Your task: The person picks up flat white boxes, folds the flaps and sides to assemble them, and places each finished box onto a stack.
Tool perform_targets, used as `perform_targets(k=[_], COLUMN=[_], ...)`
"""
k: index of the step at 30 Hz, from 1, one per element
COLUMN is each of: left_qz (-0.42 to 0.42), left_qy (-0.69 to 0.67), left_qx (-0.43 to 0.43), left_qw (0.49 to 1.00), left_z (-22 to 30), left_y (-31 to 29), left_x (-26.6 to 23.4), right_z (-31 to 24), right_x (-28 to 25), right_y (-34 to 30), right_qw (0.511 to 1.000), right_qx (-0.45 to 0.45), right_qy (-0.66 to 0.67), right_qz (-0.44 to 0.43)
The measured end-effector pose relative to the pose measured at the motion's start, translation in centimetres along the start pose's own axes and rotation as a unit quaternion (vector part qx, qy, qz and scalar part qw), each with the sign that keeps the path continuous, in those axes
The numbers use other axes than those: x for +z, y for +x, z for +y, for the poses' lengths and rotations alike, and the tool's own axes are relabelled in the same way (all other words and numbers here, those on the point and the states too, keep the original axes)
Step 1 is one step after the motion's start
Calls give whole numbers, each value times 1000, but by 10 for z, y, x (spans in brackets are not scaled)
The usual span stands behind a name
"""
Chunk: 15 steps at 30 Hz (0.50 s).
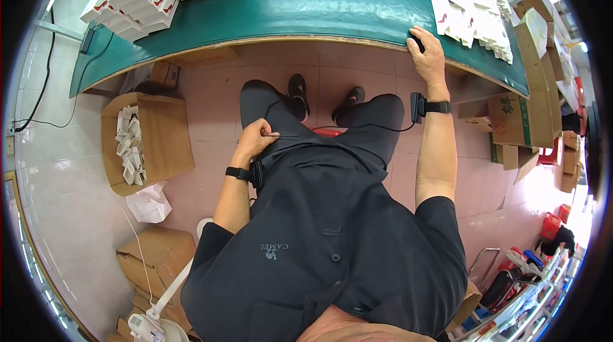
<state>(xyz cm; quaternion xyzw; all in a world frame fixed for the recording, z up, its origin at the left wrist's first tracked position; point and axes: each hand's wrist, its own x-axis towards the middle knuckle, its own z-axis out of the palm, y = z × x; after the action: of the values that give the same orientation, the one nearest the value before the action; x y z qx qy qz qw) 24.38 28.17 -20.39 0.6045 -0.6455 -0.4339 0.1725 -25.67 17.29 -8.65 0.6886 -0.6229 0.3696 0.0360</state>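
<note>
**Right hand (428, 56) rested on tabletop (319, 13) edge, left hand (257, 139) held at lap**

The green tabletop is touched at its near edge by the right hand, thumb spread from the fingers. The left hand is laid on the dark trousers (265, 103), fingers curled; whether anything is gripped cannot be told. Black straps (438, 107) are worn on both wrists. White boxes (150, 7) are piled at the tabletop's left, white packages (456, 13) at its right. An open carton (167, 134) is partly filled with small white pieces (131, 150).

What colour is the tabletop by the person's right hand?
The tabletop is dark green with whitish glare, best seen in the head view.
</note>
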Motion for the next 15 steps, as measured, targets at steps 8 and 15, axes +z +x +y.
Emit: perform_targets(k=[8, 15], left_qz=[-20, -12], left_qy=[-6, -29], left_qx=[-21, -17], left_qw=[1000, 999], left_z=[7, 8], left_y=[-2, -4], left_x=[2, 6], right_z=[-1, 0], right_x=[1, 1], right_y=[-1, 3], right_qw=[1000, 1000], right_qx=[-3, -2], right_qy=[2, 1], right_qz=[14, 17])
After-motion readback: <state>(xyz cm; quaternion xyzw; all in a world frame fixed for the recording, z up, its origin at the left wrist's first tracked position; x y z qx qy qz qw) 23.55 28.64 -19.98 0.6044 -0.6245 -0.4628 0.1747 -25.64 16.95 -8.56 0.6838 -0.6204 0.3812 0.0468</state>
